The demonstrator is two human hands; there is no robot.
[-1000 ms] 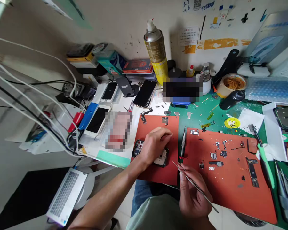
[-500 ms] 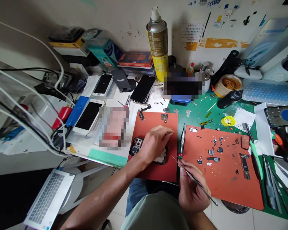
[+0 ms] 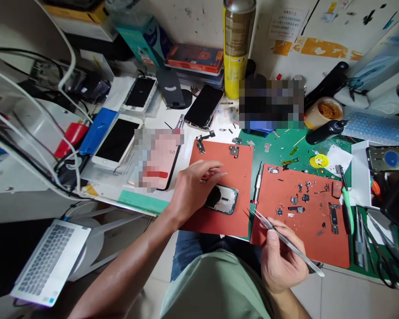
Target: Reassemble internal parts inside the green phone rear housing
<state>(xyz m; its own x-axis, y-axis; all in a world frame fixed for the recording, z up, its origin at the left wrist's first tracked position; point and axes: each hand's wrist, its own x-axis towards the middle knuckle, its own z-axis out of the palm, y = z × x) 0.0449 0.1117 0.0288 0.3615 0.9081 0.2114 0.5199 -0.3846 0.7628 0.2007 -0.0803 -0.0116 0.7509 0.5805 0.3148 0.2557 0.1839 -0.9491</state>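
Observation:
My left hand (image 3: 194, 190) is over the opened phone housing (image 3: 230, 200) on the left orange-red mat (image 3: 216, 226). It covers the housing's left part. Thumb and fingertips come together in a pinch; whatever may be between them is too small to make out. In my right hand (image 3: 282, 257) is a pair of metal tweezers (image 3: 291, 246), tips slightly apart, pointing up and left toward the gap between the mats. A thin screwdriver (image 3: 258, 184) lies in that gap. Small phone parts (image 3: 297, 209) and a narrow circuit board (image 3: 334, 218) are scattered on the right mat (image 3: 314, 248).
Behind the mats stand a yellow spray can (image 3: 236, 75) and a blue-based object, pixelated. Several phones, including a white one (image 3: 118, 141), lie at the left among cables. A green-handled brush (image 3: 346, 204), scissors (image 3: 385, 266) and other tools line the right edge. A laptop (image 3: 53, 261) sits lower left.
My left hand has drawn back left and uncovered more of the housing. My right hand has shifted right and slightly down with the tweezers. The camera view has tilted downward.

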